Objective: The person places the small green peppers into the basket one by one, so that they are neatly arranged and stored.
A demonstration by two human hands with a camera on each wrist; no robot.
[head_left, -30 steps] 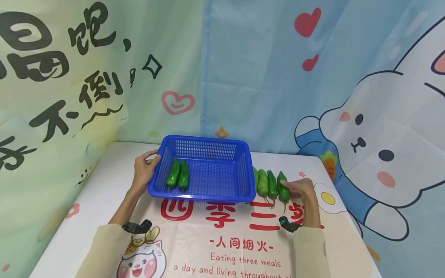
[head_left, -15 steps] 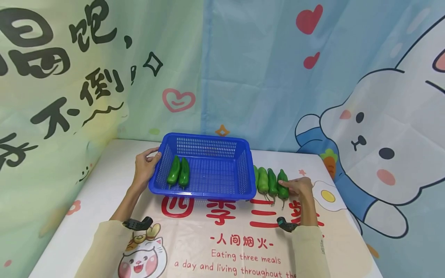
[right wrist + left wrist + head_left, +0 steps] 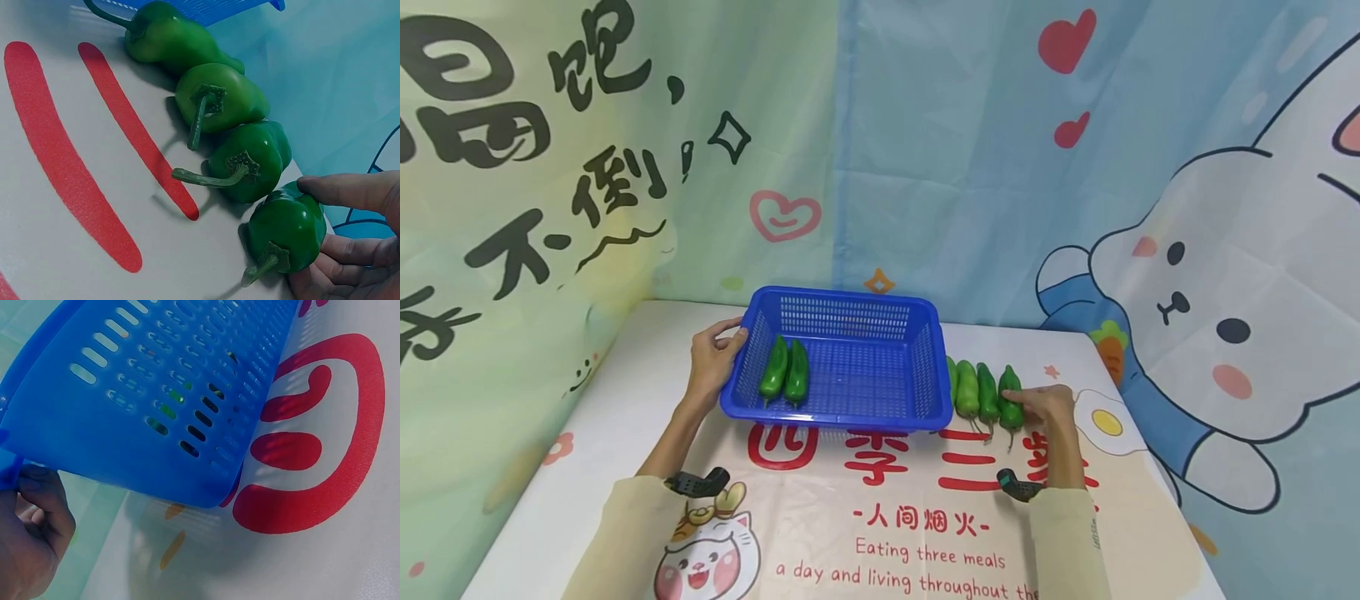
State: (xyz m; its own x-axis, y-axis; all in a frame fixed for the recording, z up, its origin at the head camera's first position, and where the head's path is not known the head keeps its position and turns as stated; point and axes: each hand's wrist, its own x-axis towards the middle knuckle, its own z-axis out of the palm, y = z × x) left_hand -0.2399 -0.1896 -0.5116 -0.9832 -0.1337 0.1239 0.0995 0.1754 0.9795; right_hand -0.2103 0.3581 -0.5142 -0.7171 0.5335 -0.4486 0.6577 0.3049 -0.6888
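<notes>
A blue plastic basket (image 3: 867, 375) with slotted walls is held at its left rim by my left hand (image 3: 711, 362); the left wrist view shows the fingers (image 3: 49, 503) curled at the rim and the near wall tilted up off the table. Two green peppers (image 3: 797, 373) lie side by side inside, at the left end. Just right of the basket, several more green peppers (image 3: 967, 393) lie in a row, stems toward me, one partly hidden by the basket. My right hand (image 3: 1051, 406) pinches the rightmost pepper (image 3: 281, 228) between thumb and fingers; it lies beside its neighbour.
The table is covered by a printed cloth (image 3: 820, 517) with red characters and a cartoon cat (image 3: 703, 562). Behind it hangs a printed curtain (image 3: 925, 167), with a rabbit figure on the right. A band with a small black device (image 3: 700, 483) is on each wrist.
</notes>
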